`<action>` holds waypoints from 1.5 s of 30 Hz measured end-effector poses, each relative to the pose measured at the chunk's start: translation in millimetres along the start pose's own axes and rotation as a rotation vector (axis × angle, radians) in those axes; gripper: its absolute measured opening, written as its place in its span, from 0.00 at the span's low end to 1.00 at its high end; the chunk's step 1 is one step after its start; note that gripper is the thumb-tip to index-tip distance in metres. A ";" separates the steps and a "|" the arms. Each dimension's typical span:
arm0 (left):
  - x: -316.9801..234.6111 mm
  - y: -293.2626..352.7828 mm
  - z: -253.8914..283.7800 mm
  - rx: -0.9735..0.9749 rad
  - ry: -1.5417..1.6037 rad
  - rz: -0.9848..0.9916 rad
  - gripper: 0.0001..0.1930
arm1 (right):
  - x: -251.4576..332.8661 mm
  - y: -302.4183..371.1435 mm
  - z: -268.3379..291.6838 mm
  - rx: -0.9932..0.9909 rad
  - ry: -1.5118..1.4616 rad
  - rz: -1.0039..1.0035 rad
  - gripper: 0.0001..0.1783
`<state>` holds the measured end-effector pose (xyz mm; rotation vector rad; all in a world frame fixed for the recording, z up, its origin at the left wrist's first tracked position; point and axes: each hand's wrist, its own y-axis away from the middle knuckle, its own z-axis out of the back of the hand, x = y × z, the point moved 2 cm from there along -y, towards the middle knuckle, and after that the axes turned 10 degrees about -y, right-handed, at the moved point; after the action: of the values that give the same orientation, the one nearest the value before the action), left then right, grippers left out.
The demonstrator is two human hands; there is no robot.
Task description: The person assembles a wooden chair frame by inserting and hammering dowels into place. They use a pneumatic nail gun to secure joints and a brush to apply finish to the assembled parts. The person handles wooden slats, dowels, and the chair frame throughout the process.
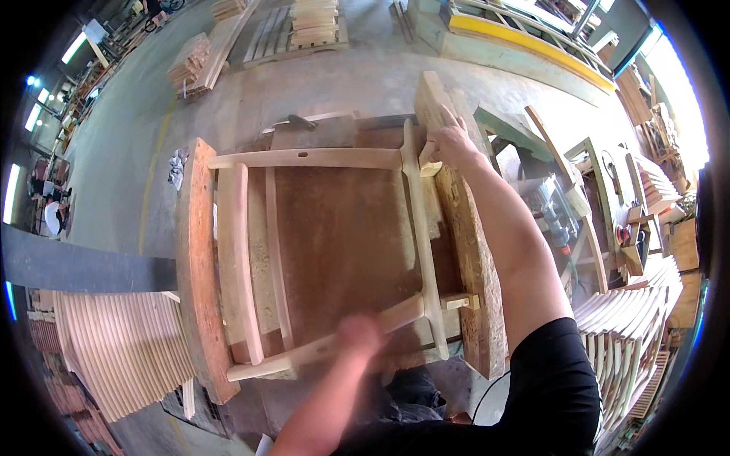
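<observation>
A pale wooden frame (304,158) lies between two thick side beams, the left beam (201,273) and the right beam (473,289). My left hand (359,336) is smeared by motion at the frame's front rail (293,359); its fingers cannot be made out. My right hand (450,143) rests at the far end of the right beam, fingers stretched out, close to the frame's curved right upright (420,235). Beneath it, a small wooden block (431,169) sits between upright and beam. Another small block (458,302) lies between them nearer to me.
Stacks of slatted wooden parts stand at the left (125,349) and right (627,319). A drill-like power tool (559,228) is on the right. A dark tool (302,122) lies beyond the frame. A grey metal bar (91,262) comes in from the left. Lumber stacks (194,61) stand farther off.
</observation>
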<state>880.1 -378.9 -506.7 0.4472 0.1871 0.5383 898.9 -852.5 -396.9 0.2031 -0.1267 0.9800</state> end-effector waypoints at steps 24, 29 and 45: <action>-4.5 0.2 8.0 0.111 -0.072 -0.006 0.29 | -12.3 -1.2 -14.5 -0.080 0.041 0.018 0.29; -6.1 0.5 11.3 0.096 -0.093 -0.034 0.28 | -8.5 4.6 -9.5 -0.077 0.014 0.018 0.31; -7.7 -2.4 14.1 0.060 -0.092 -0.031 0.29 | -14.0 1.2 -10.2 -0.114 0.014 0.025 0.27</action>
<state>878.7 -389.9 -494.8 0.5258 0.1219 0.4815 890.4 -860.9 -409.5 0.0906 -0.1722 0.9960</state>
